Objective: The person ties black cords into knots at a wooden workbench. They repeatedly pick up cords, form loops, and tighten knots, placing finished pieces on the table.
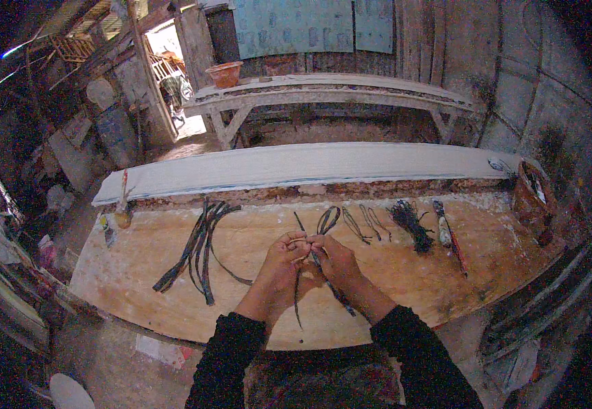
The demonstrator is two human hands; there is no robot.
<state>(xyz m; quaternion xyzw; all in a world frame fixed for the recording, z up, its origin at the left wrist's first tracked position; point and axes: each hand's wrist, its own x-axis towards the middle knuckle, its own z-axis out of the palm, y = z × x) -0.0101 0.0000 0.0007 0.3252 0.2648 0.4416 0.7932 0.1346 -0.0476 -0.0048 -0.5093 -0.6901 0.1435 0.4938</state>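
A: Strip position?
B: Pinched between both hands' fingers above the surface; left hand and right hand closed on it, touching.
A: Containers?
B: Orange bowl on the far bench; contents unseen.

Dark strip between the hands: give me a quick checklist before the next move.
1. Both hands on the dark strip: ok, left hand and right hand meet on it.
2. Finger grip detail: cannot tell, too small.
3. Strip's tail hangs free over the wooden board: ok.
4. Bundle of strips within reach at left: ok.
5. Dark tuft and knife-like tool apart from the hands: ok.
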